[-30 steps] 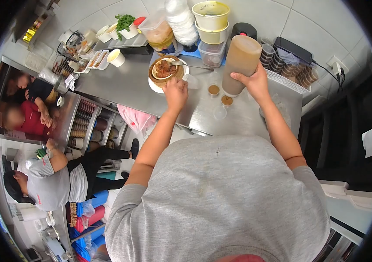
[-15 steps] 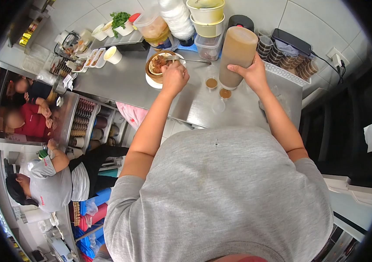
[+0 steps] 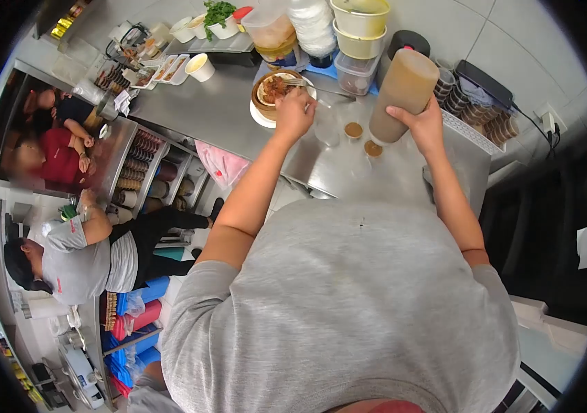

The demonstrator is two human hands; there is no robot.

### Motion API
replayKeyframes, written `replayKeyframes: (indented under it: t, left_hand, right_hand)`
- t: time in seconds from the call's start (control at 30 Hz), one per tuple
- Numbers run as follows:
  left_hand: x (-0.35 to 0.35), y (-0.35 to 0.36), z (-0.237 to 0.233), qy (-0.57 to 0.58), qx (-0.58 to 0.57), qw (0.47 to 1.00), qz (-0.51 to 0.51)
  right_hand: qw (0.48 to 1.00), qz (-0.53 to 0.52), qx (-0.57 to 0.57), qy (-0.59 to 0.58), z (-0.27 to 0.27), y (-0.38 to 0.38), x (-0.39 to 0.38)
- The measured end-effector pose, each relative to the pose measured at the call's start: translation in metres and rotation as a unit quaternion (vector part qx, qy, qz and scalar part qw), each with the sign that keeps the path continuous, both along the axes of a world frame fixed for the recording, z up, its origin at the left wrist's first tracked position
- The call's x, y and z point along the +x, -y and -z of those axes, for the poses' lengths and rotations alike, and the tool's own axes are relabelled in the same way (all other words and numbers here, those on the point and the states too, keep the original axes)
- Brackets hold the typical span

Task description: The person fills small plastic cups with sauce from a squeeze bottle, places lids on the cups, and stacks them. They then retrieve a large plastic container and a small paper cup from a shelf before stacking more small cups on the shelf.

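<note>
My right hand (image 3: 419,125) is wrapped around a large clear bottle (image 3: 403,93) of brown sauce, its base tipped up towards me and its lower end beside two small sauce cups. One sauce cup (image 3: 353,130) sits left of the bottle; the other cup (image 3: 373,148) is just below its lower end. My left hand (image 3: 295,115) is closed at the near right side of a round bamboo steamer (image 3: 259,104) holding reddish-brown food (image 3: 276,87). What its fingertips pinch is hidden. A fork (image 3: 297,82) lies across the steamer, its handle pointing right.
Stacked tubs (image 3: 360,38), a plastic-wrapped stack (image 3: 312,31) and a lidded container (image 3: 355,72) line the wall. A white basket (image 3: 469,129) holds several dark cups at the right. A co-worker (image 3: 77,265) stands at the left, with other people beyond the counter.
The view has shifted, so the counter appears farther right. Both hands keep about the same places, the right still around the bottle and the left still by the steamer.
</note>
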State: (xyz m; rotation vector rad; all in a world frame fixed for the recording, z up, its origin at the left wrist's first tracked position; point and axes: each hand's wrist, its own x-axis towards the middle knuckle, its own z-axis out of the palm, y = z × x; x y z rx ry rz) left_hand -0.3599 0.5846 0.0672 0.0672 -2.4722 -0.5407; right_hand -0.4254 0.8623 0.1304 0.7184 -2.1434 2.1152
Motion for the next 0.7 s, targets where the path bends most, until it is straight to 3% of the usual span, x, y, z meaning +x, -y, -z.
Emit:
replayKeyframes:
  t: [0.17,0.27,0.37,0.47,0.53,0.6,0.67,0.7]
  left_hand:
    - [0.003,0.004,0.004,0.017,0.108,0.994,0.029]
    - [0.005,0.005,0.003,0.035,0.108,0.993,0.043]
    - [0.007,-0.003,-0.010,0.127,0.222,0.967,0.001]
    - [-0.010,0.012,0.030,-0.004,0.191,0.977,0.091]
    - [-0.010,0.009,0.023,-0.067,0.087,0.987,0.119]
    - [-0.005,0.007,0.004,0.010,-0.011,0.998,0.063]
    - [-0.015,0.011,0.022,-0.042,0.101,0.988,0.113]
    - [-0.017,0.013,0.020,-0.008,0.108,0.991,0.076]
  right_hand:
    - [0.999,0.013,-0.028,0.029,0.011,-0.002,-0.006]
    - [0.998,0.009,-0.047,0.035,0.009,-0.003,-0.007]
    - [0.997,0.019,-0.071,0.037,0.017,-0.005,-0.014]
    - [0.993,0.021,-0.097,0.056,0.018,-0.009,-0.015]
    - [0.993,0.011,-0.094,0.066,0.012,-0.015,-0.012]
    - [0.991,0.006,-0.103,0.090,0.010,-0.017,-0.010]
    - [0.984,-0.010,-0.152,0.093,0.016,-0.018,-0.017]
    - [0.984,-0.008,-0.152,0.098,0.020,-0.019,-0.022]
